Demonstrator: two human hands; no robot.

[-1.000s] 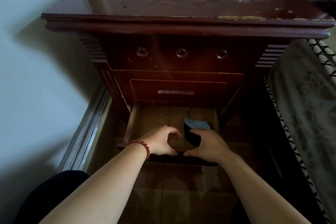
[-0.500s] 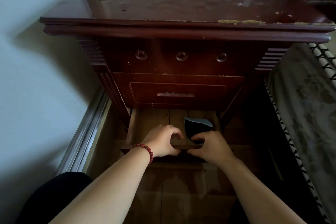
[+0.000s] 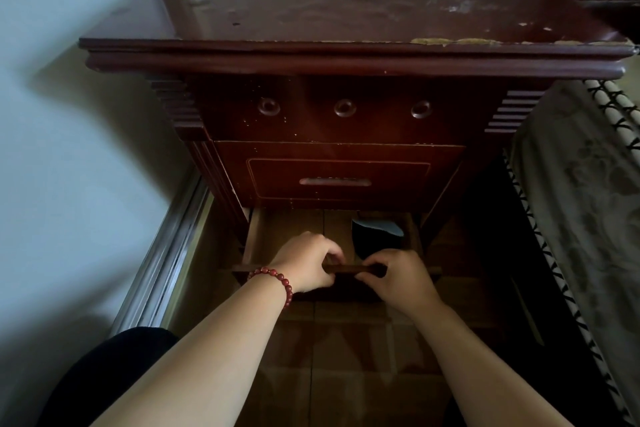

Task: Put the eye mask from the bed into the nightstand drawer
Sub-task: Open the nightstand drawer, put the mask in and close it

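Observation:
The dark eye mask (image 3: pixel 375 241), black with a pale grey-blue edge, lies in the right half of the open bottom drawer (image 3: pixel 294 236) of the dark red nightstand (image 3: pixel 346 55). My left hand (image 3: pixel 308 265), with a red bead bracelet on the wrist, grips the drawer's front board (image 3: pixel 349 268) from above. My right hand (image 3: pixel 398 279) grips the same board just to the right, in front of the mask. Neither hand touches the mask.
An upper drawer (image 3: pixel 339 180) with a metal handle is closed above. A pale wall (image 3: pixel 69 149) and a metal rail (image 3: pixel 162 253) run along the left. The bed (image 3: pixel 581 201) with a patterned cover stands at the right. Wooden floor lies below my arms.
My right hand has let go of the eye mask and moved to the drawer's front board. The drawer has slid in, and less of its inside shows.

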